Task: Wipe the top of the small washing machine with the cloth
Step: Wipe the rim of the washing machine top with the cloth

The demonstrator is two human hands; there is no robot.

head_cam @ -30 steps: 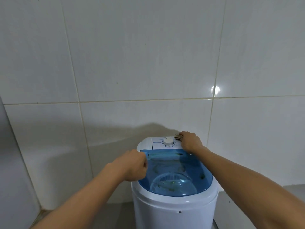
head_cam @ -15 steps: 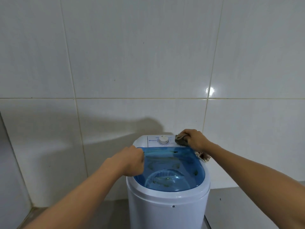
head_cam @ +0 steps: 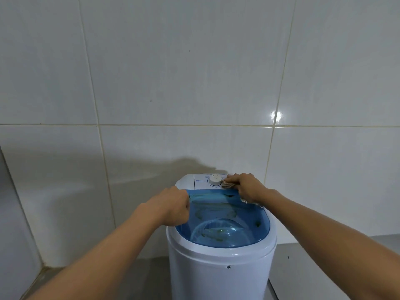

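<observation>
A small white washing machine (head_cam: 220, 271) with a see-through blue lid (head_cam: 225, 226) stands against the tiled wall. Its white control panel at the back carries a round white dial (head_cam: 215, 180). My right hand (head_cam: 249, 187) presses a bunched beige cloth (head_cam: 228, 183) on the panel just right of the dial; a bit of cloth also shows under my wrist. My left hand (head_cam: 173, 207) is curled on the machine's left rim, fingers at the lid's edge.
White wall tiles (head_cam: 194, 83) rise directly behind the machine. A grey floor or ledge (head_cam: 324, 267) runs to the right and a wall corner (head_cam: 13, 202) closes the left side.
My right hand has slid the cloth a little along the back panel next to the dial. My left hand stays on the left rim. The view shifted slightly.
</observation>
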